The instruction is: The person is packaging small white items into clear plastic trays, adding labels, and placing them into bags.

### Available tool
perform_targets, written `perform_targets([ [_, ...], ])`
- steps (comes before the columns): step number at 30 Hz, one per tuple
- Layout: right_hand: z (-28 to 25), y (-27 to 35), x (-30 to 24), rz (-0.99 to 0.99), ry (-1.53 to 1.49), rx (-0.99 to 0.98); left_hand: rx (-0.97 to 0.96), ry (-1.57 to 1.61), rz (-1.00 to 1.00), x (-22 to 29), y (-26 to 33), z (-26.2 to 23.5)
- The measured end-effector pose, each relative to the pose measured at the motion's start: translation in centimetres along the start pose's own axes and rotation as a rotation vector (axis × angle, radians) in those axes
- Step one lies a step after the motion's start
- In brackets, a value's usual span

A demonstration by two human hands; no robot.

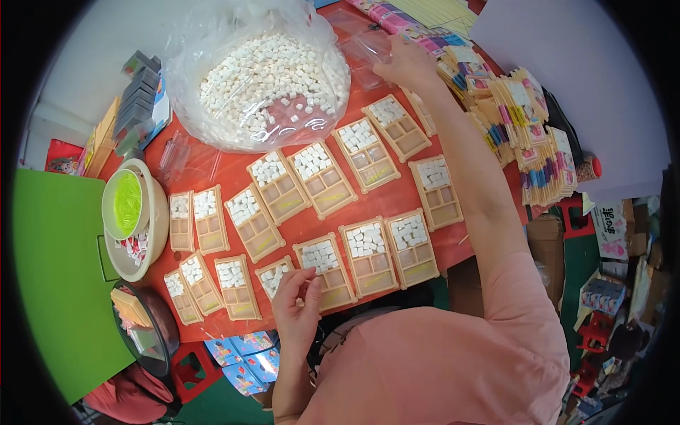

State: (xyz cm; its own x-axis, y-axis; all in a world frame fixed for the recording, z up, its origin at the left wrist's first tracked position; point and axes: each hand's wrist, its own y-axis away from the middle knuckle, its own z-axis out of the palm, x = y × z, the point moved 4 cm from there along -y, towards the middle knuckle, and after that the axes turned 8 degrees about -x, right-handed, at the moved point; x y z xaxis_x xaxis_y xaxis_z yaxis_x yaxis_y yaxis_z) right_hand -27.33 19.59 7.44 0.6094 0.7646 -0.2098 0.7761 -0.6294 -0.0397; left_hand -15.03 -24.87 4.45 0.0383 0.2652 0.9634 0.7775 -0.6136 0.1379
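My left hand [297,304] is over the near edge of the table with its fingers curled and the thumb close to them; anything between them is too small to make out. Beneath it is a beige compartment tray [273,275], partly hidden, with white cubes in its top section. My right hand [411,65] reaches to the far side, thumb and fingers around the edge of a clear plastic box [370,48]. Several similar trays stand in rows, such as one tray [367,259] with white cubes [365,239] and green strands in its lowest section.
A large clear bag [185,106] of white cubes stands at the back. At left are a cream basin [161,234], a bowl of green strands [127,202] and a dark tub [159,312]. Stacked printed packets [535,159] line the right edge of the red table [212,265].
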Motion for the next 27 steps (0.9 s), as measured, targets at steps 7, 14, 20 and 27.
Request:
perform_targets([
  [7,2.4,-4.4,-1.6,-0.153,0.248,-0.13,0.038,-0.065,-0.026,0.0,0.2,-0.1],
  [14,1.9,-4.5,-0.5,-0.368,0.301,-0.186,0.022,-0.037,-0.091,-0.7,-0.1,-0.1],
  [20,0.0,-3.2,5.5,-0.519,-0.06,0.063,0.001,-0.066,-0.044,-0.9,-0.6,0.1],
  [27,1.6,6.5,9.5,-0.198,-0.174,-0.051,-0.015,0.018,-0.072,-2.2,-0.4,0.7],
])
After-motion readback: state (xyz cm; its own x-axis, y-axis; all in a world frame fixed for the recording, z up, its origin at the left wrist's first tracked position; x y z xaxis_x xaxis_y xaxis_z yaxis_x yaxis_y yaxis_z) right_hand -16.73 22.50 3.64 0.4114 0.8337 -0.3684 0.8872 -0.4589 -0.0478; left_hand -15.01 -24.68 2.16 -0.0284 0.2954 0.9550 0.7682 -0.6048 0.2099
